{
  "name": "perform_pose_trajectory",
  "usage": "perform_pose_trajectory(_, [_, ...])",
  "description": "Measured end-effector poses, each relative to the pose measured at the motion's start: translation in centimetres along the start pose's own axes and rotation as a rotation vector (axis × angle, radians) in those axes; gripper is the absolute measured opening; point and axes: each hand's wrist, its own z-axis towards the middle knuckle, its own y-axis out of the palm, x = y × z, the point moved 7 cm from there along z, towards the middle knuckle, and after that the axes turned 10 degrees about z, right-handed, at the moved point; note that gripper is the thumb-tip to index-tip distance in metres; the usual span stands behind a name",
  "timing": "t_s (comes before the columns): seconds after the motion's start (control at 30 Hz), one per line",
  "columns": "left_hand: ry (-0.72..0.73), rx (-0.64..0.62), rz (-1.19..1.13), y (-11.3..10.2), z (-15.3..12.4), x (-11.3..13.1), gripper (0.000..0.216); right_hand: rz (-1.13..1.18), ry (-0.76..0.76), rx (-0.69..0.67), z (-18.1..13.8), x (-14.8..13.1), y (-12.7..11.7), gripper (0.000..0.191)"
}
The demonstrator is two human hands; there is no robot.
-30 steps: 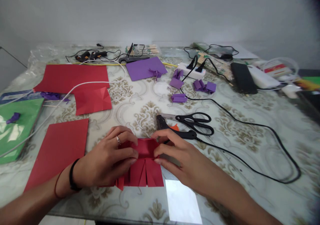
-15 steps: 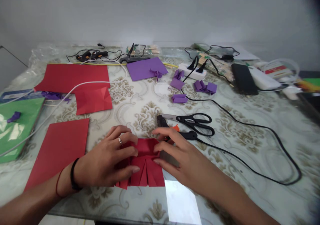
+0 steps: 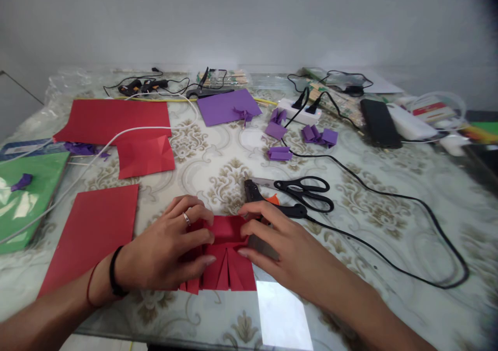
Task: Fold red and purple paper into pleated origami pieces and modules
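Between my hands lies a folded piece of red paper [image 3: 218, 273], with slits cut into its near flap and a crease across its middle. My left hand [image 3: 175, 242], with a ring on one finger, curls over the paper's left part and hides much of it. My right hand [image 3: 276, 231] grips the right edge, its thumb and fingertips at the crease. Just beyond the right hand rest black-handled scissors [image 3: 303, 187] and a black glue gun [image 3: 254, 191] with an orange trigger, partly covered by that hand.
Red sheets [image 3: 97, 231] lie on the left, near a green pack [image 3: 31, 200]. Folded purple pieces [image 3: 280, 154] and a purple sheet [image 3: 221, 109] sit farther back. A white power strip [image 3: 286, 107] feeds black cords. A phone [image 3: 379, 122] lies at the right.
My right hand's forefinger has drawn down slightly toward the paper. The left hand and the red paper have hardly moved.
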Motion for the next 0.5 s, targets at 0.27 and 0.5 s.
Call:
perform_pose_trajectory(0.27, [0.0, 0.025, 0.014, 0.17, 0.24, 0.11, 0.008, 0.031, -0.005, -0.011, 0.28, -0.01, 0.09, 0.009])
perform_pose_trajectory(0.5, [0.017, 0.056, 0.038, 0.52, -0.22, -0.02, 0.018, 0.047, -0.016, 0.021, 0.35, -0.37, 0.26, 0.029])
